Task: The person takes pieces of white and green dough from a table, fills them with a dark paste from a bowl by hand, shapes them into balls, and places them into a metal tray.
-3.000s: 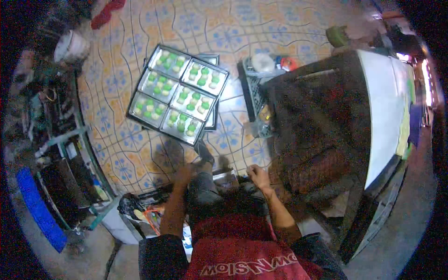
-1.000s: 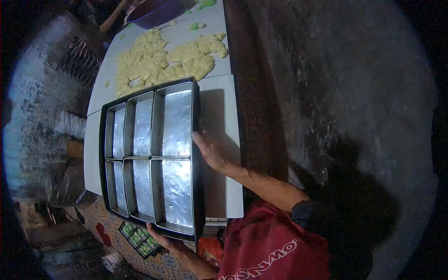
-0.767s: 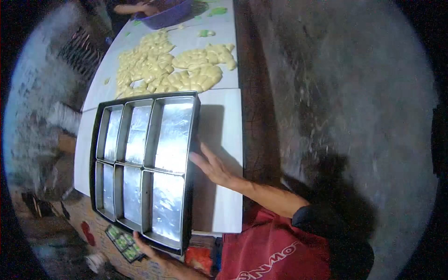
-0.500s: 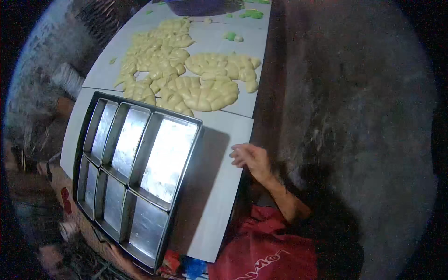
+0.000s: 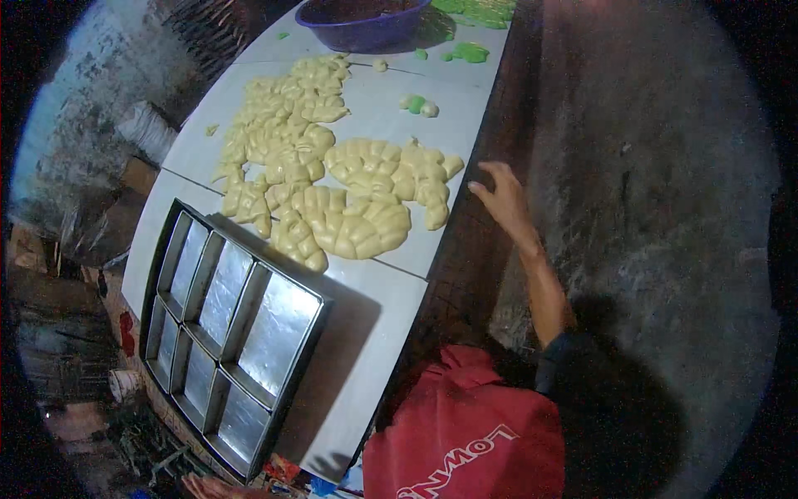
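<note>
My right hand (image 5: 504, 196) hangs in the air just off the right edge of the white table, thumb and fingers apart with nothing in them. Closest to it is a spread of shaped, pale yellow dough pieces (image 5: 357, 224) on the white tabletop. My left hand (image 5: 214, 487) shows only partly at the lower rim, its fingers stretched out, beside the near end of the metal baking tray. That baking tray (image 5: 270, 333) has several rectangular compartments with shiny bottoms, and it rests on the near left part of the table.
A purple basin (image 5: 357, 33) stands at the far end, with green dough pieces (image 5: 471, 52) to its right. One small green and white lump (image 5: 417, 106) lies between basin and yellow dough. White table surface (image 5: 357, 333) shows right of the tray. Concrete floor (image 5: 648, 208) extends to the right.
My right hand has moved forward and right, from above the table to past its edge. More of the left fingers shows at the lower rim. The view has shifted, revealing more of the basin.
</note>
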Demonstrator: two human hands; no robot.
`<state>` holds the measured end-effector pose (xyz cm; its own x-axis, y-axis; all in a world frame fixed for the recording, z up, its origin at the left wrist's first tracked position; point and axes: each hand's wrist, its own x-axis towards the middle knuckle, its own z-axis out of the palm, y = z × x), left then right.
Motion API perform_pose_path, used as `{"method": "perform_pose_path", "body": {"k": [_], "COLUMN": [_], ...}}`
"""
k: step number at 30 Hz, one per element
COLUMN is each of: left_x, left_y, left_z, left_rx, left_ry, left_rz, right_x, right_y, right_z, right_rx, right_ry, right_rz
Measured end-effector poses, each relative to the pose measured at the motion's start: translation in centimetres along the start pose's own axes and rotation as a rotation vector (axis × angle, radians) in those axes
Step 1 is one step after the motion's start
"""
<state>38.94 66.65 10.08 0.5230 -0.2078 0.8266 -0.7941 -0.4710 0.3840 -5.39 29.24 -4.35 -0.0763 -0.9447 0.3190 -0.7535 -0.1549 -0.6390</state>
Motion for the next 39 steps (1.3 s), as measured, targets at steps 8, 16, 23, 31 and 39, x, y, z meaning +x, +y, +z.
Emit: {"method": "perform_pose_path", "body": {"k": [8, 16, 23, 31, 39], "left_x": [-4.8, -11.0, -12.3, -14.0, -12.6], "left_y": [6.5, 23.3, 38.9, 41.9, 39.6], "left_z": [5.5, 16.3, 31.8, 37.2, 36.9], "left_rx": [-0.32, -0.791, -0.611, -0.45, -0.588], "left_ry": [-0.237, -0.438, -1.198, -1.409, -1.511], "left_rz": [-0.185, -0.222, 0.154, 0.463, 0.138], "right_x": [7.7, 13.5, 21.5, 22.5, 21.2], "right_y": [1.7, 2.9, 5.4, 4.8, 4.4], "right_z": [2.6, 1.6, 3.0, 2.9, 3.6], "right_rx": [-0.502, 0.56, 0.999, 0.332, 0.48], "right_ry": [-0.163, -0.794, -1.248, -1.208, -1.26], "right_rz": [-0.351, 0.053, 0.327, -0.438, -0.068]}}
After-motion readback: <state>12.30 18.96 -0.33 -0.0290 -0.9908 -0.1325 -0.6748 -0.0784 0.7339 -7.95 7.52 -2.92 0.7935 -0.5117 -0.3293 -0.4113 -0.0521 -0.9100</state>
